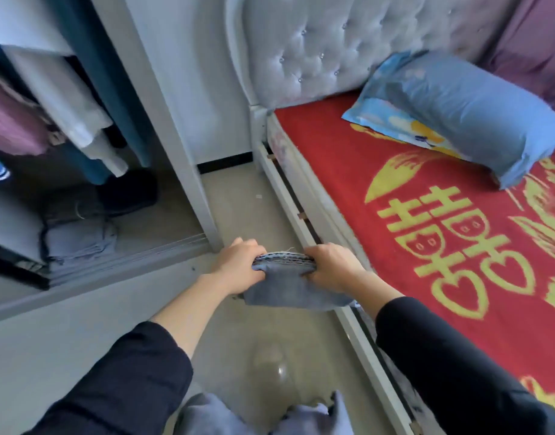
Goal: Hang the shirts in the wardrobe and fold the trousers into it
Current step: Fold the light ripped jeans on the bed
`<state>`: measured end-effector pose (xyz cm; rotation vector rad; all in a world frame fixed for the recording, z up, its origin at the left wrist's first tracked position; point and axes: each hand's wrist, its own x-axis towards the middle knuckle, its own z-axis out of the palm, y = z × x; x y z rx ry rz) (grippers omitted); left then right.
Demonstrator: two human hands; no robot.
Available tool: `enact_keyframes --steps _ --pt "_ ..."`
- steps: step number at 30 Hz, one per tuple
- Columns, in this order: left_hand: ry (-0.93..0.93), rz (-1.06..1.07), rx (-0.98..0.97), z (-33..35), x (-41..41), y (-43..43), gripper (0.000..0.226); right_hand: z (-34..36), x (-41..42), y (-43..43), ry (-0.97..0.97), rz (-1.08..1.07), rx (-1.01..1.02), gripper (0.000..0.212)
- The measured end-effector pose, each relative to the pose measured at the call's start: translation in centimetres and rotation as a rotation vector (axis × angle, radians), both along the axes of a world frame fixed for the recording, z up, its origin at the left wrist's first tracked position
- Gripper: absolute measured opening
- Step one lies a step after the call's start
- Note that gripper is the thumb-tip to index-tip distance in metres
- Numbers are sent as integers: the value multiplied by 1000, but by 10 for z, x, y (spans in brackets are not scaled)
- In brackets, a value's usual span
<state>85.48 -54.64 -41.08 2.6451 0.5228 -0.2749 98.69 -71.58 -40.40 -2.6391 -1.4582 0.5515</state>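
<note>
Both hands, left hand (238, 265) and right hand (331, 266), grip with curled fingers the folded blue denim trousers (288, 285) above the grey floor (254, 208), between open white wardrobe (176, 120) and red woven-mat bed (395, 183).

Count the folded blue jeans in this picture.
2. One pair of jeans is gripped between the left hand and the right hand, beside the bed. The other pair lies at the bottom of the wardrobe. The blurred dark pile behind it may hold more.
</note>
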Motion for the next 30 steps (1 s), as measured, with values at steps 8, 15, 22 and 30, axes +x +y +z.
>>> enact_keyframes --steps 8,15,22,30 --pt "-20 235 37 7 -157 183 14 -1 -114 224 46 228 -2 12" --pt "16 392 136 -10 -253 313 35 -14 -200 379 -4 364 -15 23" --pt "20 484 108 -68 -264 420 36 -69 -211 496 65 359 -132 18" --pt "65 599 97 -208 -225 530 31 -208 -192 614 -178 383 -138 30"
